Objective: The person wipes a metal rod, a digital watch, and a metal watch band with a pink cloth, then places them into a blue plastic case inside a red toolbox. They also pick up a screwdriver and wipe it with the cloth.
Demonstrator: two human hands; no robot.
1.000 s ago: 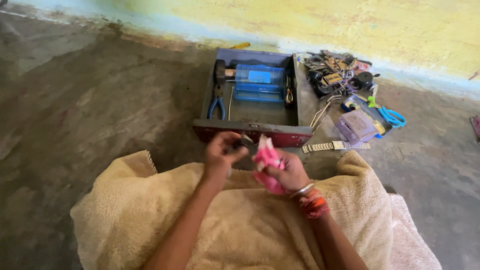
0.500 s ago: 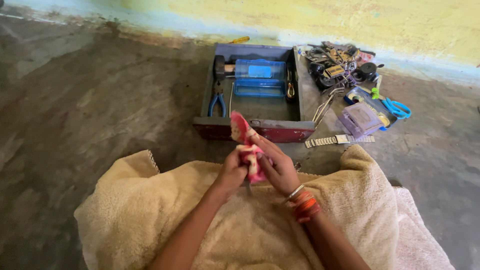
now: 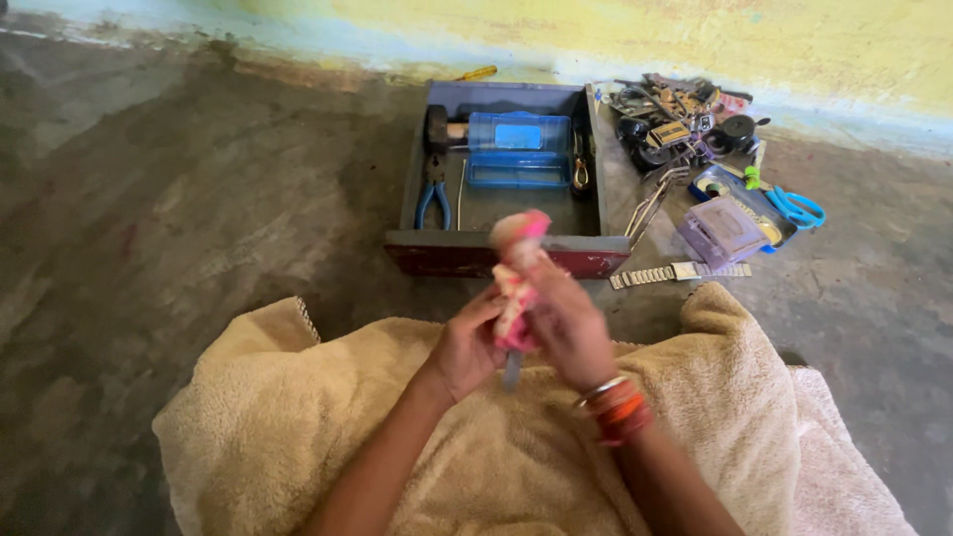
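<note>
**Up close: two hands grip a pink cloth over a blanket-covered lap**

Centrally, a pink cloth, blurred and bunched into an upright roll, stands between both hands above the lap, its top end rising in front of the near wall of an open drawer. The left hand closes its fingers on the lower part of the cloth from the left; the right hand wraps around it from the right, fingers curled on the fabric. A short grey stub pokes out below the hands; what it is cannot be told. Orange and silver bangles ring the right wrist. Beneath the forearms lies a tan fleece blanket, spread over the lap.

Just beyond the hands, the drawer sits on the concrete floor. It holds blue-handled pliers at the left, a hammer at the far left corner and a clear blue plastic box toward the far side. To the right of the drawer lie a metal watch strap, a lilac case, blue-handled scissors and a heap of small metal parts. A yellow-handled tool rests on the floor at the foot of the yellow wall.
</note>
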